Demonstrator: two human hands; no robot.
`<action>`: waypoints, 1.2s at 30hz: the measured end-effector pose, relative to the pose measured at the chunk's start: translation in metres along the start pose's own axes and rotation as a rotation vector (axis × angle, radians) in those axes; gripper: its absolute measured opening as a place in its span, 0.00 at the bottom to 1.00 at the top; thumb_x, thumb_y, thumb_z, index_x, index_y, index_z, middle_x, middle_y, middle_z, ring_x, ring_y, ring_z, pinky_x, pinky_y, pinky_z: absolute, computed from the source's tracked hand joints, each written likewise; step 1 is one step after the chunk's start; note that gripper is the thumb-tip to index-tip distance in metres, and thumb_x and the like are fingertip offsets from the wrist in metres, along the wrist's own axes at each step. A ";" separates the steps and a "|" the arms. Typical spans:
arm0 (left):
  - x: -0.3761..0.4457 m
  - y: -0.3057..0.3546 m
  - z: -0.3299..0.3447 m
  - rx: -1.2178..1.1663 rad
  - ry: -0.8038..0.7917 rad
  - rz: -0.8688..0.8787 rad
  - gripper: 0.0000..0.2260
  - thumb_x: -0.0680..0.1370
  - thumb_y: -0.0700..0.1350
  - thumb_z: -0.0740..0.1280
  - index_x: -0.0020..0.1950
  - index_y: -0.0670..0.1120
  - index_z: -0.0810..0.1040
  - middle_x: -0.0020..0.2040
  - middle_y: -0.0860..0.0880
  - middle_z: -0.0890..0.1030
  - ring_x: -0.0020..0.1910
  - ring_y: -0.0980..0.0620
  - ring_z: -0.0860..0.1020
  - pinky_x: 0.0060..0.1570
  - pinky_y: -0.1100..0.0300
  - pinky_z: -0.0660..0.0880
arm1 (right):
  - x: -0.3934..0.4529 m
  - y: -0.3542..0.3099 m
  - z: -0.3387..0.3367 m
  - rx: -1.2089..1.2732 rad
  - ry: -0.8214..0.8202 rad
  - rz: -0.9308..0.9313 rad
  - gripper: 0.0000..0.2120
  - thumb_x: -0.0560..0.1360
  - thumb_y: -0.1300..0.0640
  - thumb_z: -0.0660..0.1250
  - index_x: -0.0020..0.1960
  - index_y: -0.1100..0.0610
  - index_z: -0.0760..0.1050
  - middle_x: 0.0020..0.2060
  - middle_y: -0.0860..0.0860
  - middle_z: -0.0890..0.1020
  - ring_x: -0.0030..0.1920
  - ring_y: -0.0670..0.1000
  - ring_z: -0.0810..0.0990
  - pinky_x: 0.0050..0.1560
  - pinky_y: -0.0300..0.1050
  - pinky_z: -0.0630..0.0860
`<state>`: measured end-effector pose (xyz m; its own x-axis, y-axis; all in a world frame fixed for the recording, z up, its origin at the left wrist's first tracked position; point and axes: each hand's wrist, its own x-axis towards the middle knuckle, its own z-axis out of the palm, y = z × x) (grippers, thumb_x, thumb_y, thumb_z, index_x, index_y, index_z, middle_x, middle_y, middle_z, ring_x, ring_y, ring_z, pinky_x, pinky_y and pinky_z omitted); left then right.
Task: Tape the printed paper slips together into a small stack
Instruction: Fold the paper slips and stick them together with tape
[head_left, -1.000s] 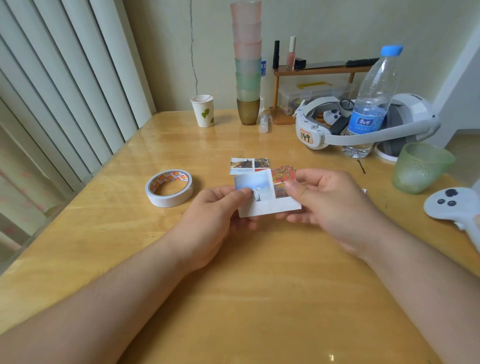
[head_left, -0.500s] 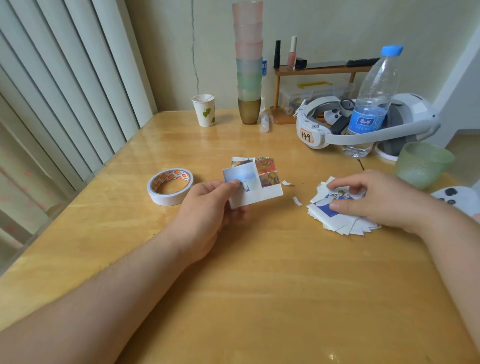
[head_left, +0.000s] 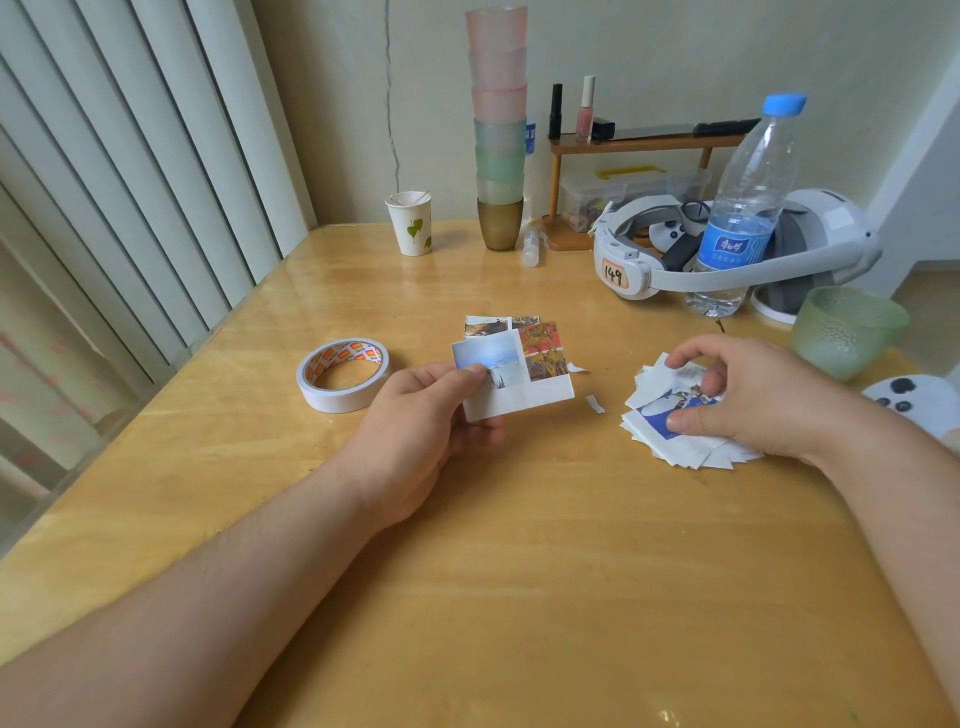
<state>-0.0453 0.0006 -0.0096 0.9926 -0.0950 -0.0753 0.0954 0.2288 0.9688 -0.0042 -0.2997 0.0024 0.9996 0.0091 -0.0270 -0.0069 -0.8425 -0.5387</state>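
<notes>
Paper slips, taped set (head_left: 511, 371), sit mid-table, pinched at its 8 o'clock corner by left hand (head_left: 426, 421), thumb on top. Loose pile (head_left: 680, 421) at 3 o'clock from it; right hand (head_left: 748, 395) fingers curled round top slip. I read this as fetching the next slip; then needs tape roll (head_left: 343, 374) at 9 o'clock.
</notes>
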 end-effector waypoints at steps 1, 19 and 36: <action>0.000 0.000 0.000 0.001 -0.003 -0.002 0.12 0.86 0.40 0.62 0.48 0.38 0.83 0.39 0.44 0.82 0.37 0.50 0.78 0.37 0.57 0.81 | -0.001 -0.001 -0.001 -0.008 -0.007 0.012 0.27 0.64 0.49 0.85 0.55 0.37 0.75 0.47 0.47 0.75 0.43 0.43 0.75 0.38 0.42 0.68; -0.001 0.000 -0.001 0.015 -0.027 -0.029 0.12 0.86 0.40 0.62 0.53 0.38 0.84 0.46 0.43 0.86 0.38 0.51 0.79 0.41 0.57 0.82 | 0.000 0.006 -0.012 0.070 0.126 0.076 0.05 0.76 0.53 0.75 0.44 0.48 0.81 0.43 0.54 0.83 0.41 0.55 0.79 0.38 0.46 0.70; 0.000 0.006 -0.002 -0.108 0.077 -0.053 0.11 0.84 0.38 0.64 0.46 0.40 0.83 0.42 0.45 0.85 0.36 0.50 0.80 0.39 0.57 0.82 | -0.011 -0.028 -0.012 1.084 0.088 -0.211 0.22 0.74 0.74 0.67 0.36 0.50 0.87 0.34 0.46 0.83 0.37 0.45 0.75 0.34 0.36 0.66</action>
<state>-0.0442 0.0039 -0.0042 0.9884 -0.0359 -0.1477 0.1513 0.3289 0.9322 -0.0151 -0.2828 0.0274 0.9818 0.0218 0.1889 0.1863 0.0897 -0.9784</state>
